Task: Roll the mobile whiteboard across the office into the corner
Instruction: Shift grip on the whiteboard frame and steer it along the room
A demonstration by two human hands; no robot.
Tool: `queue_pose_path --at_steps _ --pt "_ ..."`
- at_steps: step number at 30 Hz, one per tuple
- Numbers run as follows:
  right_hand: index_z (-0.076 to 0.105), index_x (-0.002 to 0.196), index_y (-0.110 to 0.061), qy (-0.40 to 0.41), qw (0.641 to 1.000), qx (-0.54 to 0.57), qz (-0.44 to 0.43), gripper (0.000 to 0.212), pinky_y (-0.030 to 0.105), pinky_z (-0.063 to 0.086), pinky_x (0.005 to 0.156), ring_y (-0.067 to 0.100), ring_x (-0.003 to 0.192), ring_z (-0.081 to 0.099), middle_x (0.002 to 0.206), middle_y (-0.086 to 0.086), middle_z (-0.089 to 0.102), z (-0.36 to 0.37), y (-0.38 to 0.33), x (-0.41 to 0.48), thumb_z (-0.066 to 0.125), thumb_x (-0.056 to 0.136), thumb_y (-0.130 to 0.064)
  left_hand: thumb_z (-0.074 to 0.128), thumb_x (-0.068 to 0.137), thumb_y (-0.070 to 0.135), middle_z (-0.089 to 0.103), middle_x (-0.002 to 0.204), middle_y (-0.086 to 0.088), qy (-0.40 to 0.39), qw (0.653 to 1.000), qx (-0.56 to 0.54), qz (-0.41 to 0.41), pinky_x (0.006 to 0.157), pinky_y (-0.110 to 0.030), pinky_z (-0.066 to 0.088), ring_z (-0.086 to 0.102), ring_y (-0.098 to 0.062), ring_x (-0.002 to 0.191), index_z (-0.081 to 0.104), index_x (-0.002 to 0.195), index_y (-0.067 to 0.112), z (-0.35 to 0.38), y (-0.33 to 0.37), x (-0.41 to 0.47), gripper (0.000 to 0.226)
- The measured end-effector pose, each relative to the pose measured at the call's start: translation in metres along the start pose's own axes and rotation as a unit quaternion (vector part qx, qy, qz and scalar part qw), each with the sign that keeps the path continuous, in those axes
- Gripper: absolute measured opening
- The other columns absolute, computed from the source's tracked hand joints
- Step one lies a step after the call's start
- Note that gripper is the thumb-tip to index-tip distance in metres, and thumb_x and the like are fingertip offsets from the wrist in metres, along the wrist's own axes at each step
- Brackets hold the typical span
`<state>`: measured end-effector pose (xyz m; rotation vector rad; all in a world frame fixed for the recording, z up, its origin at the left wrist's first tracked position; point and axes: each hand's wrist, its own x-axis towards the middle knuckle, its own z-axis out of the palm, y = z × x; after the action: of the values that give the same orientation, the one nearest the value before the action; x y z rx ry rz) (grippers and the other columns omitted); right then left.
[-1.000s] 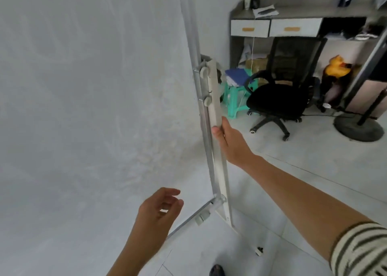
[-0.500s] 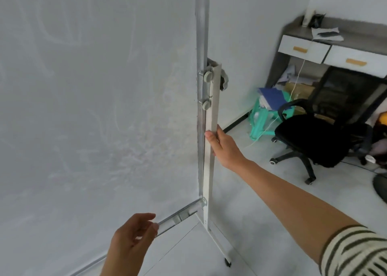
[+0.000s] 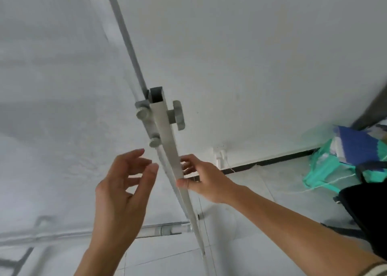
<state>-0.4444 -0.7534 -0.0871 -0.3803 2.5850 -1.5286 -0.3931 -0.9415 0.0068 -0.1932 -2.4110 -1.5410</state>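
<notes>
The whiteboard [image 3: 54,112] fills the left half of the view, its face smudged grey. Its white stand post [image 3: 167,141] runs down the board's right edge, with grey knobs [image 3: 177,115] near the top of the post. My right hand [image 3: 201,178] is wrapped around this post below the knobs, thumb in front and fingers behind. In front of the board, just left of the post, my left hand [image 3: 123,194] hovers with its fingers spread and touches nothing. The board's bottom rail [image 3: 165,230] shows below the hands.
A white wall [image 3: 261,55] stands close behind the post, with a socket and cable [image 3: 221,153] low on it. At the right are a teal stool [image 3: 326,168] with a blue item on it, and the black office chair [image 3: 364,212]. Grey tiled floor lies below.
The view has swung toward the wall and come closer to the post. My left hand has risen from low by the bottom rail to beside the post. My right hand keeps its grip.
</notes>
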Motion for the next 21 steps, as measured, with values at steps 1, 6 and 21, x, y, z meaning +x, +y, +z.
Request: queue_pose_path --at_steps 1,6,21 --pt "0.042 0.128 -0.036 -0.032 0.999 -0.007 -0.006 0.052 0.036 0.052 0.094 0.006 0.104 0.062 0.116 -0.011 0.062 -0.007 0.004 0.0 0.069 0.083 -0.036 0.065 0.08 0.045 0.069 0.095 0.021 0.035 0.999 0.007 -0.001 0.069 -0.011 0.052 0.069 -0.002 0.084 0.059 0.103 0.038 0.014 0.013 0.001 0.025" --pt "0.039 0.13 -0.036 -0.127 0.99 -0.036 -0.05 0.056 0.038 0.048 0.097 0.011 0.105 0.063 0.124 -0.009 0.061 -0.031 0.018 0.009 0.069 0.083 -0.024 0.065 0.072 0.053 0.068 0.083 0.014 0.144 0.987 0.052 -0.053 0.061 -0.014 0.048 0.066 0.001 0.085 0.052 0.089 0.042 0.053 0.056 0.007 0.025" --pt "0.048 0.118 -0.02 -0.322 0.921 -0.157 -0.151 0.057 0.039 0.052 0.086 0.026 0.097 0.063 0.113 0.002 0.064 -0.022 0.039 0.071 0.068 0.076 -0.054 0.079 0.073 0.02 0.07 0.083 0.009 0.373 0.915 0.097 -0.12 0.055 -0.007 0.05 0.067 -0.005 0.065 0.046 0.084 0.037 0.1 0.049 0.028 0.038"
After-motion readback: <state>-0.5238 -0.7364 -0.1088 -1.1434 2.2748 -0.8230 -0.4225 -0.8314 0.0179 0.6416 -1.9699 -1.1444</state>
